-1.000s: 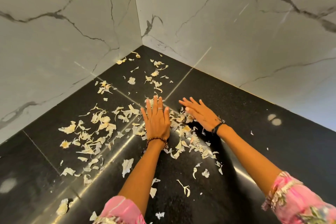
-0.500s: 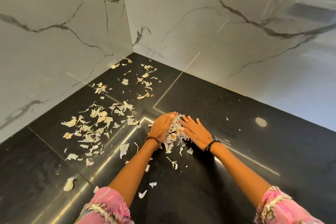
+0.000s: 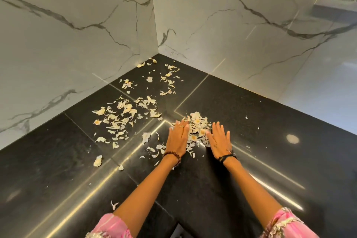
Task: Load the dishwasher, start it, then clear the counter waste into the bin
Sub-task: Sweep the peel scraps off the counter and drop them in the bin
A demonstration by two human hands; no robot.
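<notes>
Papery peel scraps (image 3: 197, 127) heaped on glossy black counter (image 3: 270, 121), flat-fingered left hand (image 3: 176, 139) and right hand (image 3: 219, 141) flanking

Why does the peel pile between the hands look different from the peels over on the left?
The pile is bunched tight between the left hand and right hand; the left peels lie scattered with gaps. The pile touches both hands; the left peels touch neither. Both are pale, papery scraps on the black counter.

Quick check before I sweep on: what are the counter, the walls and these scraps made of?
Counter: dark speckled polished stone, probably granite; it mirrors light strips.
Walls: glossy white marble-look slabs with grey veins, marble or tile.
Scraps: thin, papery, cream-white flakes, probably garlic skins, heaped between both hands.
</notes>
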